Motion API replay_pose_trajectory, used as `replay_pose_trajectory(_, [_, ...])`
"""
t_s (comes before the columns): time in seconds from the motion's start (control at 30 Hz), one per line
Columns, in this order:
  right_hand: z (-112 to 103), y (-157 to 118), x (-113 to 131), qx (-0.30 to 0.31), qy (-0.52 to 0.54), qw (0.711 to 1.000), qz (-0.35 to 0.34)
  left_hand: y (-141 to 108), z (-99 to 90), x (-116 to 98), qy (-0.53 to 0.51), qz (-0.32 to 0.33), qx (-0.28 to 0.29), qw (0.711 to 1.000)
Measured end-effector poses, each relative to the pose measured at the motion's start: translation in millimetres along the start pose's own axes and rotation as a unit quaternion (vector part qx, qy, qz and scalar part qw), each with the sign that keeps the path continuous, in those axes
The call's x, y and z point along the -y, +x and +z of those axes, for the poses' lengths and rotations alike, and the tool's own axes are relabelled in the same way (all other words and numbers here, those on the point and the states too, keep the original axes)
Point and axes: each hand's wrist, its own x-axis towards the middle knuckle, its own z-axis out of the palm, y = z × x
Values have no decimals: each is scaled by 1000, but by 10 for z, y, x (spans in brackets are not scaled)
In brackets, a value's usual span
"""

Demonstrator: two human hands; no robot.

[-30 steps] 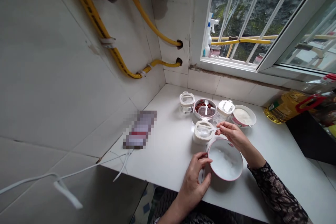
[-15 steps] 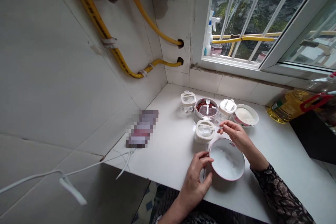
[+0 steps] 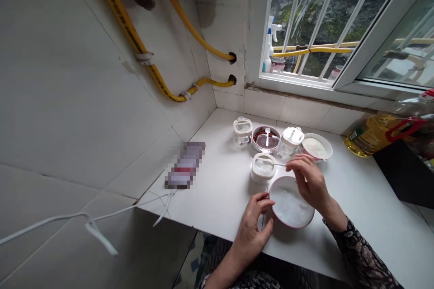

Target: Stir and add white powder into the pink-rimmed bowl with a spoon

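Observation:
My right hand (image 3: 310,180) pinches the thin handle of a small white spoon (image 3: 278,164). The spoon's far end reaches into the open top of a clear jar with a cream rim (image 3: 263,175), which holds white grains. Beneath my right hand sits a white bowl with a pink rim (image 3: 292,205), containing a white granular substance and partly covered by the hand. My left hand (image 3: 254,221) grips this bowl's left edge, fingers on the rim and thumb lower down. The jar's flipped-up clear lid (image 3: 267,142) stands behind its opening.
Behind are a lidded jar (image 3: 242,132), a bowl of dark red pieces (image 3: 257,132) with a white spoon in front, another jar (image 3: 292,139) and a bowl of white grains (image 3: 317,146). An oil bottle (image 3: 369,135) and black box (image 3: 403,174) stand right. A blurred phone-like object (image 3: 186,165) lies left.
My right hand has shifted slightly right and turned over more, tilting the spoon's end down into the jar. My left hand stays at the bowl's rim.

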Motion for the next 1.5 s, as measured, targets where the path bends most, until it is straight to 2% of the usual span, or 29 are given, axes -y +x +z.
replay_pose_trajectory(0.1, [-121,-18,-2,-45,36,991,119,0,9,21,2,11,-5,1000])
replay_pose_trajectory(0.2, [-285,-53,-9,-32,54,982,179,-6,12,44,11,18,-7,1000])
replay_pose_trajectory(0.27, [-375,-80,-4,18,32,987,158,-10,10,54,15,22,-9,1000])
replay_pose_trajectory(0.33, [-426,-105,10,79,-9,992,101,-10,7,57,19,21,-7,1000])
replay_pose_trajectory(0.47, [-423,-159,54,177,-104,979,6,-4,6,55,31,24,-13,999])
replay_pose_trajectory(0.57, [-403,-197,102,247,-136,959,12,1,8,52,39,26,-19,999])
replay_pose_trajectory(0.67, [-410,-224,141,296,-68,952,36,4,10,51,42,27,-25,998])
replay_pose_trajectory(0.77, [-427,-242,118,273,-17,960,62,0,6,56,45,24,-25,998])
replay_pose_trajectory(0.9, [-426,-271,-11,215,-20,972,90,-10,-5,64,51,19,-21,998])
replay_pose_trajectory(1.0, [-379,-303,-81,189,-30,978,87,-12,-6,67,53,15,-22,998])
replay_pose_trajectory(1.1, [-288,-335,-62,196,-29,978,69,-9,4,72,52,17,-27,998])
replay_pose_trajectory(1.2, [-198,-356,-5,225,27,972,57,-10,17,87,52,22,-33,998])
replay_pose_trajectory(1.4, [-133,-382,-26,191,60,976,87,-13,25,127,57,20,-40,997])
replay_pose_trajectory(1.5, [-114,-400,-28,208,67,972,86,-7,24,130,48,25,-42,998])
